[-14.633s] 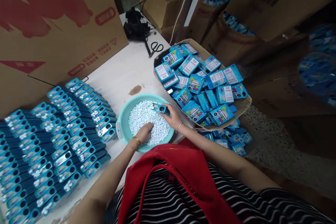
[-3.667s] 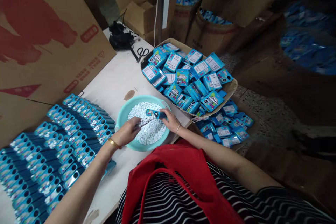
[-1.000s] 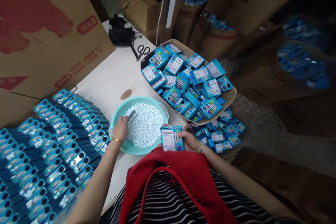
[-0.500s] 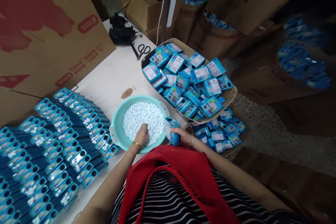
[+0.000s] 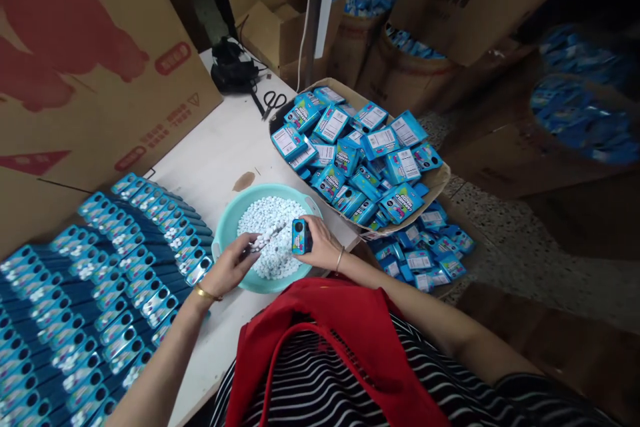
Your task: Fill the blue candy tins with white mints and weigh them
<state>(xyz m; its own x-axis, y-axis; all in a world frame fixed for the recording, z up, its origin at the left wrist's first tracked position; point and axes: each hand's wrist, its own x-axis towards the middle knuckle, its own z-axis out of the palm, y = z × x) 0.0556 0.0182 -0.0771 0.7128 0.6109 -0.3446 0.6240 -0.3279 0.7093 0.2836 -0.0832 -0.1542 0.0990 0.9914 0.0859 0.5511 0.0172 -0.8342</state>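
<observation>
A teal basin (image 5: 226,229) full of small white tablets (image 5: 270,215) sits on the white table in front of me. My right hand (image 5: 320,247) grips a small blue box (image 5: 301,236) over the basin's near edge, its open end facing me. My left hand (image 5: 231,267) holds a pinch of white tablets (image 5: 264,240) just left of the box's opening. Rows of filled blue boxes (image 5: 125,267) lie stacked at my left.
A cardboard tray (image 5: 440,181) heaped with flat blue boxes (image 5: 360,153) stands right of the basin, with more fallen boxes (image 5: 425,253) on the floor. Scissors (image 5: 273,101) and a black bag (image 5: 231,68) lie at the table's far end. Large cartons lean at left and behind.
My left hand has lifted out of the tablets with a pinch of them. My right hand has turned the box and brought it up over the basin toward the left hand.
</observation>
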